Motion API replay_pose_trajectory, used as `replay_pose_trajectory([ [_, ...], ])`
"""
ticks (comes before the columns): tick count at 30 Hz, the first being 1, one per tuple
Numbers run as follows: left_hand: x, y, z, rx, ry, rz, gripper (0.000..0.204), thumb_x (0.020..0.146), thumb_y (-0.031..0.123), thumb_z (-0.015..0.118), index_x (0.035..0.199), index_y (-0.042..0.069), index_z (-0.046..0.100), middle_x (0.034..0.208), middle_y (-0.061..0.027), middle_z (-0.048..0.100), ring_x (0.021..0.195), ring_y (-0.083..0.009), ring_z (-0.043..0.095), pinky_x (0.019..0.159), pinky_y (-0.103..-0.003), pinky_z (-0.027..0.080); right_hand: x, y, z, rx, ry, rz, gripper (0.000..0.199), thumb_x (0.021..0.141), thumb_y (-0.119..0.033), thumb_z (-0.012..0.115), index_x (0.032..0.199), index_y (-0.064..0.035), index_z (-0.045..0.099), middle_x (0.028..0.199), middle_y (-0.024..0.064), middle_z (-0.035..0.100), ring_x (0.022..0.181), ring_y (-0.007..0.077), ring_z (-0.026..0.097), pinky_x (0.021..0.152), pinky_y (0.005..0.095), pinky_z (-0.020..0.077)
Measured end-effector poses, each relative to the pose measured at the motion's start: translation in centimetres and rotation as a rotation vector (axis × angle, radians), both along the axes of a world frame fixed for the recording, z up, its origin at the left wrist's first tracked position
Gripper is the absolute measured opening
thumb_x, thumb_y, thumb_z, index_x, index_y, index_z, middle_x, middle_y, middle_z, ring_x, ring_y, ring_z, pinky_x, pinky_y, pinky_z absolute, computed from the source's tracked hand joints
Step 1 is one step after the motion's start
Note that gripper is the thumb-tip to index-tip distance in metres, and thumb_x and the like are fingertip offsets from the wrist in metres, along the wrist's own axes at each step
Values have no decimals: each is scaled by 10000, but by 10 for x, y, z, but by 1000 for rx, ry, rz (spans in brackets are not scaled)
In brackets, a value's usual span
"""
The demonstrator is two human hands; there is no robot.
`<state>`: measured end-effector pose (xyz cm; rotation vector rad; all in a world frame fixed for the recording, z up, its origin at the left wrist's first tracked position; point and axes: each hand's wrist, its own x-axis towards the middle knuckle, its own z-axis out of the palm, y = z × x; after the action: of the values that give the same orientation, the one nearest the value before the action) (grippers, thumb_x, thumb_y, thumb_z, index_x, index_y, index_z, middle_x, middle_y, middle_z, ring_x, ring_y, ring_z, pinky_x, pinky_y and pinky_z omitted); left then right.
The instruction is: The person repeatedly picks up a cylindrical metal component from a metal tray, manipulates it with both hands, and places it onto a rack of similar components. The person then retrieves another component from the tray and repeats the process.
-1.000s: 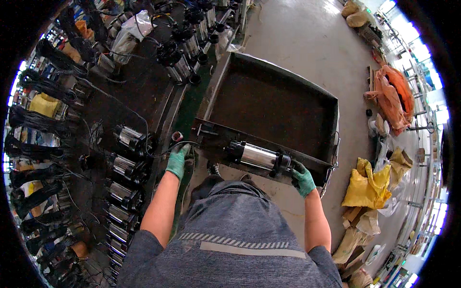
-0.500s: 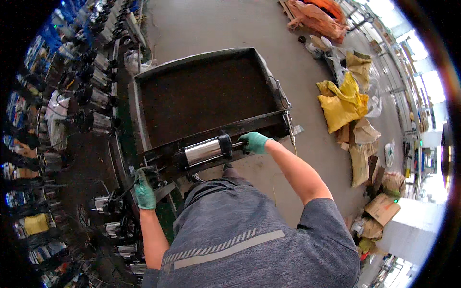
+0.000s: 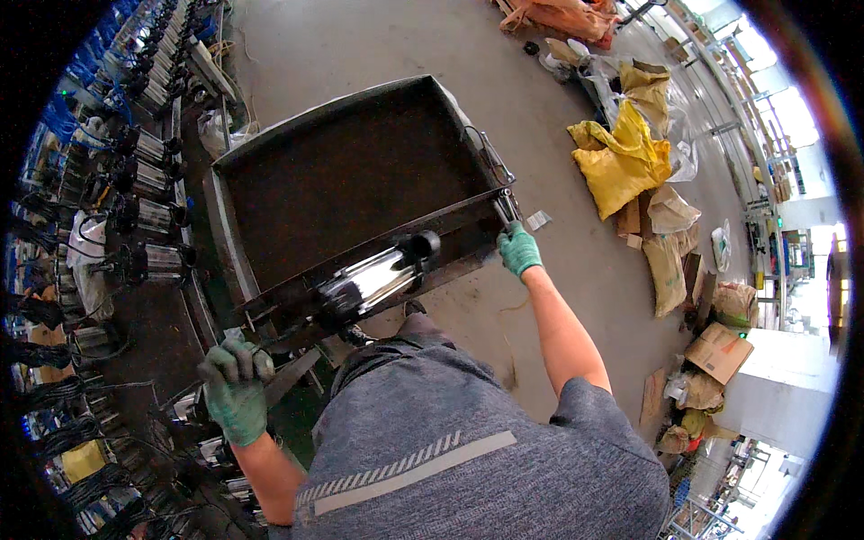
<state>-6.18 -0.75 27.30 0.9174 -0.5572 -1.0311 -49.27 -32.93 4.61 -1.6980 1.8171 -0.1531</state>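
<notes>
A silver cylindrical pump-like unit with black end caps (image 3: 376, 279) lies along the near ledge of a dark, shallow metal tank (image 3: 232, 252). My right hand (image 3: 519, 249), in a green glove, closes round a slim silver hose-fed tool (image 3: 507, 205) at the tank's right near corner. How far its fingers wrap is partly hidden. Below the left end of the ledge, my left hand (image 3: 236, 387), also gloved in green, is raised with loosely bent fingers apart and nothing visible in them. A metal bracket (image 3: 292, 378) sits just right of it.
Similar silver and black units (image 3: 148, 216) stand in rows on racks at the left, with dark cables among them. Yellow sacks (image 3: 621, 171), an orange covering (image 3: 567, 20) and a cardboard box (image 3: 718, 351) lie on the floor at the right.
My right hand has left the pump's right end and moved right to grip the silver tool at the tank corner. My left hand has drawn back leftward from the ledge. The view has shifted.
</notes>
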Motion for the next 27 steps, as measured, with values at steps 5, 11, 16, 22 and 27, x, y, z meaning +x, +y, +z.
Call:
replay_pose_trajectory([
  [5,-30,-41,17,-78,25,-145,465,1066,485,535,806,118,418,830,-24,352,699,-210,387,668,-397,380,-25,-24,-5,-30,259,3,387,923,-295,641,1210,-36,618,1145,282,702,1090,458,668,920,553,539],
  [11,-57,-78,0,-35,101,-215,469,1064,508,515,838,104,439,856,-51,384,799,-272,489,786,-456,467,1,3,39,-294,319,125,321,911,-299,688,1141,-77,682,1167,225,662,1106,403,651,919,515,544],
  [16,-49,-80,-8,-52,196,-261,473,1062,519,513,852,100,440,879,-61,414,854,-312,542,804,-473,483,21,14,11,-349,-84,229,251,934,-250,669,1098,-64,705,1094,224,688,1030,434,661,894,510,541],
  [22,-52,-80,-4,8,175,-200,494,1036,548,548,866,86,495,895,-101,522,834,-313,598,800,-469,518,71,19,-8,-269,-127,224,286,950,-253,670,1153,-53,691,1144,229,693,1077,433,658,934,496,534],
  [27,-57,-82,1,77,132,-162,507,1012,577,582,847,114,458,874,-64,439,806,-286,547,741,-436,499,83,6,-40,-199,-161,170,300,962,-253,668,1190,-59,688,1166,231,693,1099,434,656,945,491,533],
])
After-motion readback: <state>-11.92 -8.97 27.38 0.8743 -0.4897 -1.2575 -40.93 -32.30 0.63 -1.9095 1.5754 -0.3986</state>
